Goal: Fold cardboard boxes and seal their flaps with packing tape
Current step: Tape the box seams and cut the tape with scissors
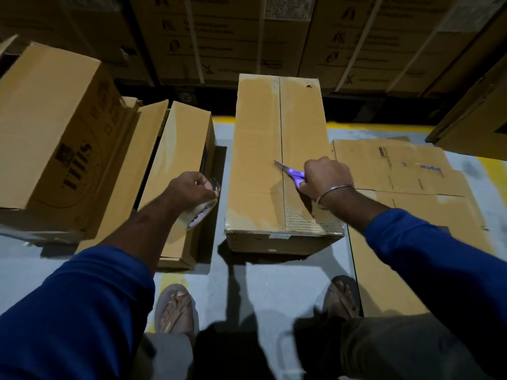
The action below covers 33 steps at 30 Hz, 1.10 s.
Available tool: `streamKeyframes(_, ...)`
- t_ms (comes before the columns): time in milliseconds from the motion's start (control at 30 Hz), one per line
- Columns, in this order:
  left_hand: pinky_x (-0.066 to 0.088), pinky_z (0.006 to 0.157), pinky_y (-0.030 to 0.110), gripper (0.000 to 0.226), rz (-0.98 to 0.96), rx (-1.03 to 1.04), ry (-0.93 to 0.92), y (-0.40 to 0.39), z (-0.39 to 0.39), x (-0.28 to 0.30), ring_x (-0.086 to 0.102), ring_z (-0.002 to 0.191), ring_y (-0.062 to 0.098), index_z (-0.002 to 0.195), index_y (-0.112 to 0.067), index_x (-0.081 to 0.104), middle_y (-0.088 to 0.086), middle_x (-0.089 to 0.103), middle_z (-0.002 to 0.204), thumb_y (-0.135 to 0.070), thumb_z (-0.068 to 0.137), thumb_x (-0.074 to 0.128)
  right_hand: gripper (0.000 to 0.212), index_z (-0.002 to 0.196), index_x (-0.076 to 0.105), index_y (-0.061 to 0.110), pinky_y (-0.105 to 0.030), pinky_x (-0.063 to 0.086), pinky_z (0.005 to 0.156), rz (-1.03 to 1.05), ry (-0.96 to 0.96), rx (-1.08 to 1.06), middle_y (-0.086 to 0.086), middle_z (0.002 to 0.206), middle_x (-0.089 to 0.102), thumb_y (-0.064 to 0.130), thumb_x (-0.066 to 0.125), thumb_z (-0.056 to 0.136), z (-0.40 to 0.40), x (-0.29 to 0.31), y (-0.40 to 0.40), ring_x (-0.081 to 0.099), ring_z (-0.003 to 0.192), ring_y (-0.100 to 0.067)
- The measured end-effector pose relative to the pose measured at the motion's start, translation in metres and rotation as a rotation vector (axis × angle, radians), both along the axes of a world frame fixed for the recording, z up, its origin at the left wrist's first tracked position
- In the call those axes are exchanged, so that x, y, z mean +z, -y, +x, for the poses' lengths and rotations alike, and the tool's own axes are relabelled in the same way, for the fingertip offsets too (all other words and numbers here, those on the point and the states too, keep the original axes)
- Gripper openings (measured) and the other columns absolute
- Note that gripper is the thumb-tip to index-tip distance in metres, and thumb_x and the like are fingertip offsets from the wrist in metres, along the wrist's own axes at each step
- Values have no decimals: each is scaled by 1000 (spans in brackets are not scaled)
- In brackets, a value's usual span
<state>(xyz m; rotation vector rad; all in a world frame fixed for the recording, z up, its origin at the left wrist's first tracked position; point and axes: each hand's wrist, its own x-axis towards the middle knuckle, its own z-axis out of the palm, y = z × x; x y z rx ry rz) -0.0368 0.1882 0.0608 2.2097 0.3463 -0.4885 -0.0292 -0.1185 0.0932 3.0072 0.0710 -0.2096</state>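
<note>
A tall closed cardboard box (258, 149) stands on the floor in front of me, its two top flaps meeting in a centre seam. My right hand (326, 176) grips purple-handled scissors (290, 172) whose blades point left and lie on the seam near the box's near end. My left hand (192, 187) holds a roll of clear packing tape (201, 211) just left of the box, above the gap beside a neighbouring box. Clear tape shows on the near right corner of the box top.
A narrower carton (181, 160) lies left of the box, with a larger printed box (55, 127) beyond it. Flattened cardboard sheets (406, 182) cover the floor on the right. Stacked cartons (247, 34) form a wall behind. My sandalled feet (175, 308) stand on the grey floor.
</note>
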Motion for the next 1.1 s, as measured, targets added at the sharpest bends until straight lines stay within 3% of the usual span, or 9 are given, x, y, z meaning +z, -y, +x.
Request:
streamKeyframes(167, 45, 67, 30, 29, -248, 155, -26, 8, 0, 4, 62, 82, 28, 99, -5, 68, 11, 71, 95, -25, 85, 83, 18, 90, 82, 15, -38, 55, 65, 341, -90, -262, -7, 73, 72, 31, 83, 83, 13, 16, 73, 66, 71, -25)
streamKeyframes(267, 46, 68, 32, 35, -153, 214, 43, 10, 2, -2, 62, 84, 26, 99, -7, 67, 8, 72, 99, -33, 82, 86, 21, 83, 79, 6, -48, 63, 75, 571, -106, -479, -15, 78, 74, 26, 85, 81, 4, 13, 106, 71, 77, -32)
streamKeyframes(400, 47, 65, 31, 29, -61, 272, 60, 21, -1, -15, 62, 85, 22, 100, -16, 66, 6, 67, 100, -31, 83, 85, 34, 97, 69, -3, -55, 63, 78, 953, -184, -751, -23, 93, 72, 16, 89, 78, -9, -6, 111, 70, 84, -33)
streamKeyframes(567, 43, 59, 29, 22, -16, 350, 79, 44, -6, -30, 64, 83, 23, 90, -16, 66, 6, 70, 94, -26, 82, 84, 45, 100, 66, 7, -62, 60, 83, 1170, -204, -846, -15, 93, 65, 40, 87, 77, -4, -25, 97, 68, 85, -32)
streamKeyframes(633, 45, 61, 29, 19, 10, 398, 104, 52, -6, -37, 64, 86, 26, 92, -18, 67, 3, 69, 96, -26, 84, 82, 50, 106, 64, 8, -59, 58, 87, 1205, -232, -886, -11, 92, 59, 44, 84, 78, 3, -35, 91, 61, 84, -30)
streamKeyframes(733, 50, 64, 31, 12, 41, 502, 126, 67, -5, -43, 61, 87, 26, 100, -20, 66, 2, 64, 96, -24, 93, 74, 31, 87, 66, 11, -53, 58, 84, 1189, -140, -869, -14, 86, 63, 38, 79, 78, 11, -54, 81, 60, 82, -34)
streamKeyframes(900, 56, 68, 37, 5, -99, 624, 117, 80, -2, -60, 66, 88, 28, 99, -23, 67, 6, 70, 99, -23, 98, 62, 42, 63, 46, 17, -31, 35, 57, 1105, 48, -892, -3, 63, 45, 40, 73, 86, 17, -74, 70, 42, 60, -24)
streamKeyframes(1000, 61, 79, 49, 2, -170, 620, 83, 86, 1, -60, 69, 89, 30, 97, -25, 67, 9, 71, 98, -23, 97, 65, 37, 66, 45, 26, -29, 31, 51, 1076, 80, -902, -1, 61, 45, 42, 70, 89, 26, -71, 76, 42, 57, -21)
streamKeyframes(1100, 63, 78, 48, 8, -356, 663, 84, 113, -7, -46, 68, 90, 27, 102, -20, 67, 9, 71, 102, -16, 95, 68, 27, 82, 62, 20, -28, 37, 55, 1057, 103, -884, -2, 68, 55, 43, 74, 83, 42, -59, 98, 51, 63, -24)
